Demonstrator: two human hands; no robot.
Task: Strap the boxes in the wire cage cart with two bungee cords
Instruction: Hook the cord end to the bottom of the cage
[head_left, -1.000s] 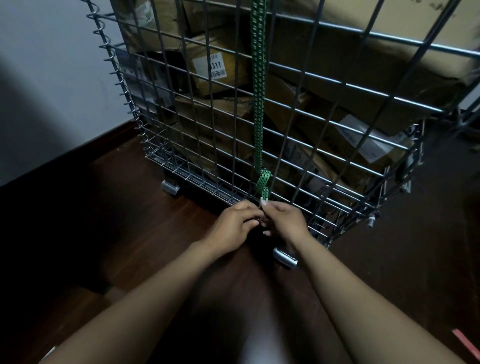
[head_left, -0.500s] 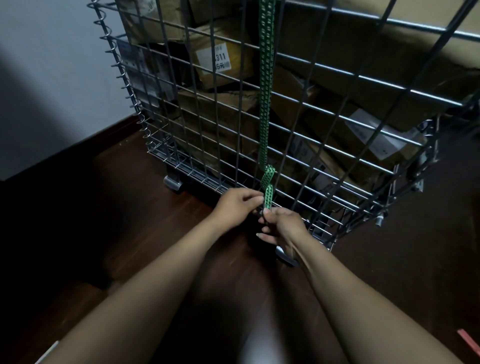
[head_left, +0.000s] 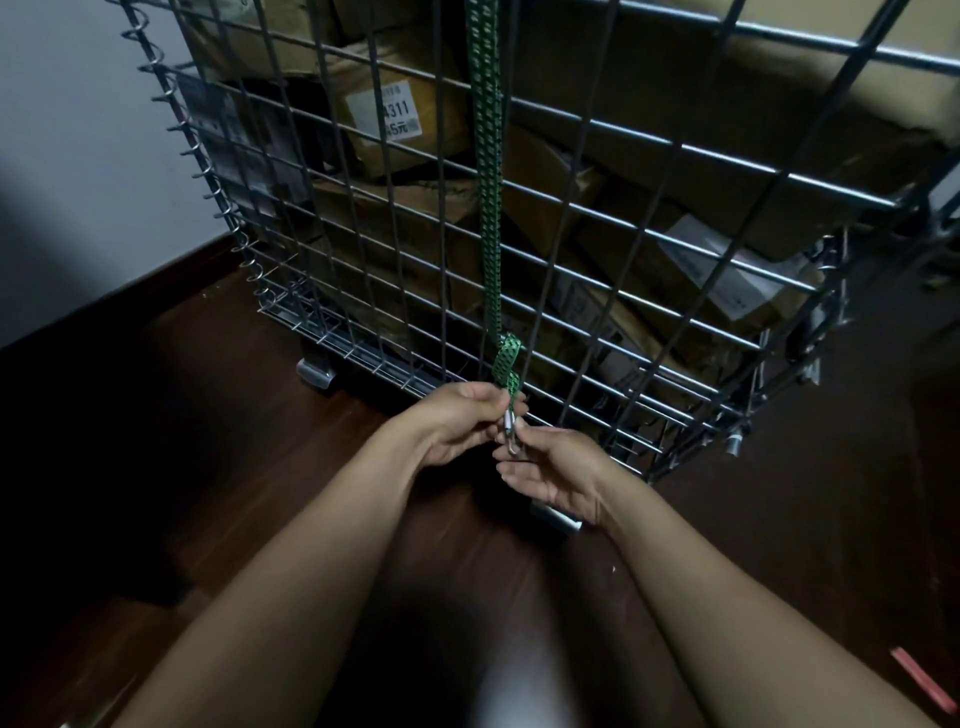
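Note:
A green bungee cord (head_left: 488, 171) hangs taut down the front of the wire cage cart (head_left: 649, 244), which is filled with brown cardboard boxes (head_left: 410, 124). The cord ends in a twisted loop and a metal hook (head_left: 510, 428) just in front of the cage's bottom wires. My left hand (head_left: 457, 421) pinches the cord's lower end right above the hook. My right hand (head_left: 550, 470) pinches the hook from below. The hook's tip is partly hidden by my fingers.
The cart stands on metal feet (head_left: 317, 373) on a dark wooden floor (head_left: 208, 441). A pale wall (head_left: 78, 182) runs along the left. A red strip (head_left: 924, 680) lies on the floor at the lower right.
My hands have pulled the cord's end slightly down and away from the cage, so the metal hook now shows between my fingers. The view has shifted closer.

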